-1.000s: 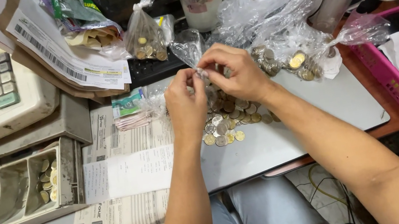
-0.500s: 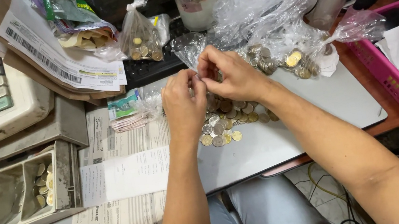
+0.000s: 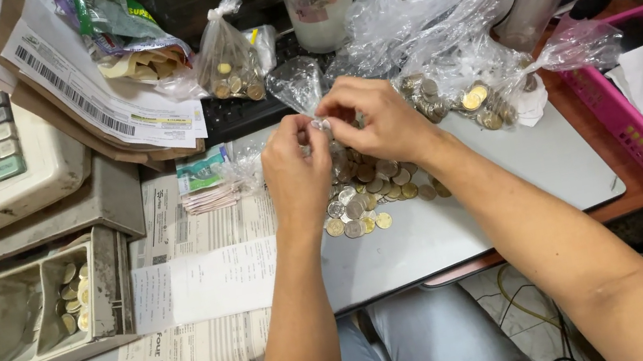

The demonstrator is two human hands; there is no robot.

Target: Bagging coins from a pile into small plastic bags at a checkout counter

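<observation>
Your hands have stayed put over the coins point(image 3: 359, 196). Your left hand point(image 3: 297, 167) and right hand point(image 3: 382, 121) both pinch the small bag point(image 3: 296, 84) above the pile. If your pinch slips, the bag could drop and knock coins off the grey board point(image 3: 514, 173).

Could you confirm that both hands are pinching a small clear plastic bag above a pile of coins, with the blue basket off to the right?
Not quite: the basket is pink, not blue, as the head view shows. The rest holds: the left hand and right hand pinch a small clear plastic bag above the pile of coins, with the basket off to the right.
</observation>
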